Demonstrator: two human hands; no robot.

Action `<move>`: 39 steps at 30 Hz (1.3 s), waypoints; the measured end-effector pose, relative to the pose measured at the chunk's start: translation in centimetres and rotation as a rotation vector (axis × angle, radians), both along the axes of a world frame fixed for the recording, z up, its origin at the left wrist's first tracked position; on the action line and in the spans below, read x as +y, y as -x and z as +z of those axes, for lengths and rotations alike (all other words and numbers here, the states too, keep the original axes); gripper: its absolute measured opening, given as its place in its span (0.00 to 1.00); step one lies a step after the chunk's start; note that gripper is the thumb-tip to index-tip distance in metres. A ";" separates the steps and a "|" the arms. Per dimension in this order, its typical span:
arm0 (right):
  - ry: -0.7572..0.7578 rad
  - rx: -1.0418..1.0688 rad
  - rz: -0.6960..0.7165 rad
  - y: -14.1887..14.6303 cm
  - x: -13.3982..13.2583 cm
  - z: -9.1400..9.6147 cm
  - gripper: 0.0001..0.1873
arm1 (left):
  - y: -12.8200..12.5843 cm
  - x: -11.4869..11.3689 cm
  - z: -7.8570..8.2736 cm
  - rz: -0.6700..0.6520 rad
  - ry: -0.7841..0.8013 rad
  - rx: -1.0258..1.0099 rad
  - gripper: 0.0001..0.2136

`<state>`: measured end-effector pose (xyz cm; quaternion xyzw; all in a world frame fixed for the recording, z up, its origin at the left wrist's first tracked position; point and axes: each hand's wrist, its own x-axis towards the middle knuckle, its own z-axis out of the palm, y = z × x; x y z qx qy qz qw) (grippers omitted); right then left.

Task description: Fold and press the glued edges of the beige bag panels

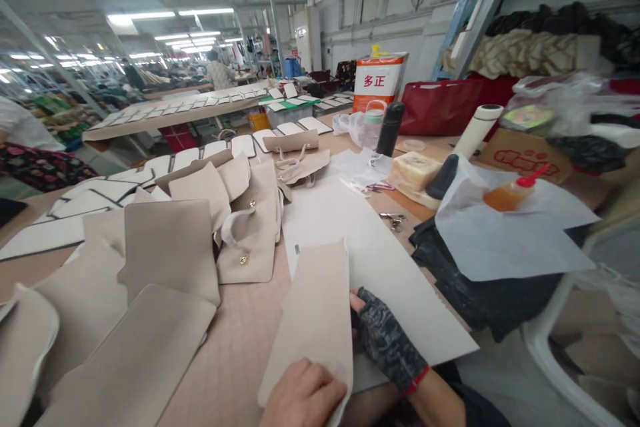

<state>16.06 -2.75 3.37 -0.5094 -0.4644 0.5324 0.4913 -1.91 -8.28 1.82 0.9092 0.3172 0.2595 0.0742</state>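
Observation:
A long beige leather-like panel [315, 320] lies lengthwise in front of me, partly over a large white board [370, 247]. My left hand [305, 393], bare, is closed over the near end of the panel, its fingers curled at the right corner. My right hand [387, 333] wears a dark patterned fingerless glove with a red cuff. It grips the panel's right edge partway along; some of its fingertips are hidden behind that edge. Left of the panel lie beige bag pieces [250, 247] with a handle and gold-coloured fittings.
Loose beige panels [170, 247] are heaped on the left. White dark-edged pieces [125, 180] line the table behind. To the right are scissors [393, 219], a yellowish block [414, 170], a black bottle [391, 130] and a red-tipped glue bottle [510, 195] on white sheeting.

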 end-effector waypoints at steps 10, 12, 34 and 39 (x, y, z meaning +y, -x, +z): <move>0.118 0.255 0.189 -0.1 0.4 -0.7 0.12 | -1.4 2.2 2.8 0.390 0.680 -0.342 0.12; 0.120 0.253 0.244 0.3 0.1 -0.3 0.14 | -2.1 3.1 3.4 0.463 0.727 -0.423 0.11; 0.004 -0.105 0.256 2.2 -1.0 0.3 0.12 | -1.2 3.7 4.4 0.459 0.886 -0.484 0.11; -0.188 -0.184 0.279 1.9 -1.3 0.9 0.09 | -1.6 3.6 4.8 0.395 0.900 -0.599 0.12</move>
